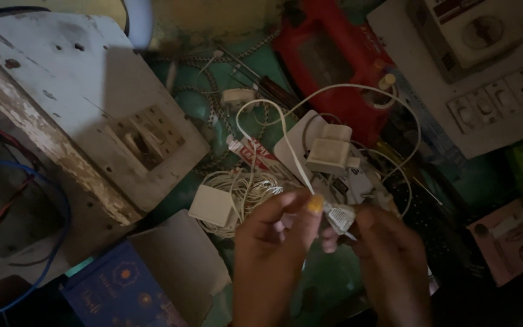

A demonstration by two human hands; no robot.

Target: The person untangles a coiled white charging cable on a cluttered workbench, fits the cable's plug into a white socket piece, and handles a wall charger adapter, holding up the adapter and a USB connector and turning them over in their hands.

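My left hand (273,242) and my right hand (388,254) meet low in the middle of the view. Between their fingertips they pinch a small white plug-like connector (339,216). A flat white cable (286,142) runs up from it and loops over the clutter. The thumb of my left hand has a yellow nail and presses beside the connector. Just above the hands lie a white charger adapter (329,151), a coil of thin white wire (246,188) and a small white square box (212,206).
A worn white wooden board with a switch cut-out (92,115) fills the left. A red case (334,60) lies at the top, white switch plates (491,91) at the right, a dark blue booklet (116,290) at the lower left, and blue and red wires (49,200) at the far left.
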